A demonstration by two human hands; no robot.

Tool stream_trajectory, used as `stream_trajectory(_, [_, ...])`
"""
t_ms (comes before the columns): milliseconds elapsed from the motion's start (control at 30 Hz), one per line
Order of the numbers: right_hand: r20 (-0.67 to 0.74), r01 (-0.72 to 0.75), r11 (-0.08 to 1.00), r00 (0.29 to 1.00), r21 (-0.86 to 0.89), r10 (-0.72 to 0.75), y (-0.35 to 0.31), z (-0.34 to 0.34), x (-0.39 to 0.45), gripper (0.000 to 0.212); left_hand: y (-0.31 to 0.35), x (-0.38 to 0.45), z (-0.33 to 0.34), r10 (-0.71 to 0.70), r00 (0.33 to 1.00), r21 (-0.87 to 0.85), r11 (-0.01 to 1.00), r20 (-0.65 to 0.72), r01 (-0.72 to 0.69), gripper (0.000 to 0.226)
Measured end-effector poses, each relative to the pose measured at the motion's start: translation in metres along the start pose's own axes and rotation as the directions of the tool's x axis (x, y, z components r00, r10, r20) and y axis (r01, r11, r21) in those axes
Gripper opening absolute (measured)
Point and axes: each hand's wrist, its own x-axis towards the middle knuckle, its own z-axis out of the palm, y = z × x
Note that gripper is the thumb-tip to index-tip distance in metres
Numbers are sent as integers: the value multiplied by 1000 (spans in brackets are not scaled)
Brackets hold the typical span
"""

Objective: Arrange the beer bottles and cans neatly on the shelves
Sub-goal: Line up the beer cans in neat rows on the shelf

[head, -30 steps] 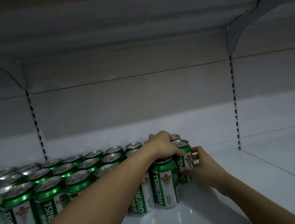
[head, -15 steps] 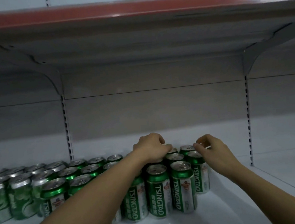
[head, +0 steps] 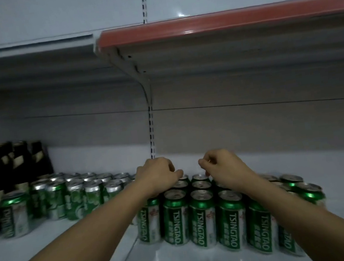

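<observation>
Both hands hover over the green cans' upright back rows, left hand curled with fingertips down by a rear can, right hand curled and apparently empty just above another rear can, each can directly beneath its nearer hand.
</observation>
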Motion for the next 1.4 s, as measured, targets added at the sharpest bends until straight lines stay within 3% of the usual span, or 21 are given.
stream_trajectory(267, [132,167,984,976,65,-174,-103,104,28,28,-132,-38,-31,-207,975,-80,976,-85,201,32])
stream_trajectory(467, [230,308,950,922,56,-313,-173,196,33,30,-223,-68,-35,-394,889,-193,915,-232,355,20])
stream_trajectory(600, [338,246,943,888,224,-311,-207,263,42,25,-283,-85,-33,-558,747,-436,810,-362,393,11])
stream_trajectory(667, [392,157,927,873,341,-292,-221,296,49,19,-312,-90,-29,-621,673,-499,765,-402,407,25])
stream_trajectory(733, [420,69,899,867,432,-268,-232,326,56,12,-335,-95,-23,-648,645,-552,736,-406,392,39])
stream_trajectory(800, [424,-11,867,875,498,-232,-241,353,63,12,-353,-99,-15,-647,665,-616,709,-374,344,48])
stream_trajectory(933, [432,-111,767,872,631,-229,-255,395,71,36,-379,-100,2,-632,716,-686,663,-298,300,57])
stream_trajectory(1033, [412,-110,704,869,702,-275,-257,414,73,34,-391,-99,10,-626,734,-717,636,-263,285,56])
stream_trajectory(1400, [416,-162,649,872,744,-258,-255,413,67,47,-392,-99,10,-614,753,-789,574,-238,220,47])
